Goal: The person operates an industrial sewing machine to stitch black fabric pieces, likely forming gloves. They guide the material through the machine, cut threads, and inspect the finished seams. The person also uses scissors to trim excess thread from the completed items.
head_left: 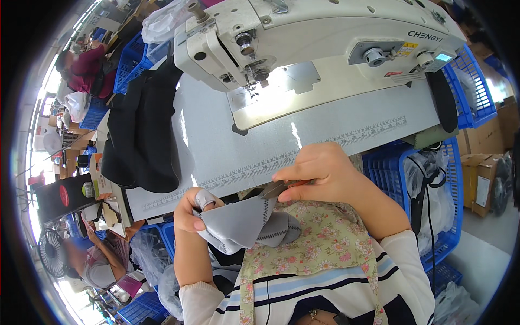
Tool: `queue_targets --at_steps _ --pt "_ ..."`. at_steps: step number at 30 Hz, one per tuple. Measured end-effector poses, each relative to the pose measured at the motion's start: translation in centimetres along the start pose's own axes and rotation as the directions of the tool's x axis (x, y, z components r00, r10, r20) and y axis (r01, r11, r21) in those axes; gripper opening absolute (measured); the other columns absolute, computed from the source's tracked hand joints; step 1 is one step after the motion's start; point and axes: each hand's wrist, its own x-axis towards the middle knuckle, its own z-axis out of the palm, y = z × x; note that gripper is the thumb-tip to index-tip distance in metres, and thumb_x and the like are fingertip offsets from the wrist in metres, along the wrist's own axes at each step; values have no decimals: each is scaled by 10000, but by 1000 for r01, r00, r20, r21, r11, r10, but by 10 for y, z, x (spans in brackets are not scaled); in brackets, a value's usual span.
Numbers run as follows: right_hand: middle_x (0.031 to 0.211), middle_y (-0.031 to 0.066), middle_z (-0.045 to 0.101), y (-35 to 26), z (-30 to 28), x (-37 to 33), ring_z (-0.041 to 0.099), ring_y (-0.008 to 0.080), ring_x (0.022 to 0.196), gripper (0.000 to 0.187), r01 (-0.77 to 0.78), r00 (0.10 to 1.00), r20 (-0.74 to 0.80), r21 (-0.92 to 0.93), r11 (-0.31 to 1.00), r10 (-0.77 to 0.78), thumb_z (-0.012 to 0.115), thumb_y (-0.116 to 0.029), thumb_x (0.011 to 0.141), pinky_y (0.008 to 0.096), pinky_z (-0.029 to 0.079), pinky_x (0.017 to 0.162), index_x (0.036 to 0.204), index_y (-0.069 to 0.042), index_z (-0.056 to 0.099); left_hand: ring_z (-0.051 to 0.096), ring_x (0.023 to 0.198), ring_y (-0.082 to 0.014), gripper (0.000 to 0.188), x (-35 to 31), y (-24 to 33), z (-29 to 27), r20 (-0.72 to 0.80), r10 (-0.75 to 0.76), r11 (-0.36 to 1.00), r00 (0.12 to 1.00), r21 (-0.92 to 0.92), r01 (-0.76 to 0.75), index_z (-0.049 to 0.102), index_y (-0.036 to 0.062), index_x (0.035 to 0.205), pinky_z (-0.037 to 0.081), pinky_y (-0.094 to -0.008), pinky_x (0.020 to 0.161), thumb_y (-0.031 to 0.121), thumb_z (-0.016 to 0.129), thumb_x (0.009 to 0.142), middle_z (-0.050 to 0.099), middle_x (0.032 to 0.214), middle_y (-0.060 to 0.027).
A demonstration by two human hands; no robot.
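the grey cloth piece (244, 221) is held closed in the left hand (190, 212) above the lap, and its stitched upper edge, just left of the right hand (319, 173), is met by the small snips (277, 189) pinched there.

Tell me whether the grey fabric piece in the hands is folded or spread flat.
Folded. The grey fabric bunches over the left hand, its stitched edge doubled under where the right hand holds snips against it.
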Motion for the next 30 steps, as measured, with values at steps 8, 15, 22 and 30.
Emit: queue_targets --at_steps 8,15,22,30 --pt "691 -14 549 3 0 -12 478 70 600 397 -349 916 -83 315 883 392 786 -317 714 232 368 537 987 -52 672 420 462 -128 256 0 -2 -8 47 53 995 997 -85 -49 476 11 604 261 -309 437 60 727 617 469 540 -47" --pt "803 -39 520 29 27 -51 430 46 695 345 -445 815 68 710 546 576 741 -308 799 213 370 615 938 -55 552 616 702 -239 208 -13 -16 -30 -148 272 932 951 -204 -298 532 18 729 502 -383 655 154 679 672 605 732 -119" --pt "983 22 561 10 34 -59 453 73 771 501 -475 857 215 680 558 468 853 -260 657 223 400 712 934 -83 475 599 1026 -320 531 -19 -19 -33 -322 441 837 838 -189 -513 559 -42 1150 485 -463 903 308 598 752 609 1127 -188" --pt "1045 50 543 7 37 -51 469 76 847 442 -410 807 56 770 489 587 787 -145 724 230 408 748 1010 -72 457 599 1039 -275 549 -20 -27 -27 -444 353 911 824 -36 -410 566 -17 1164 475 -414 927 385 618 794 612 1144 -163"
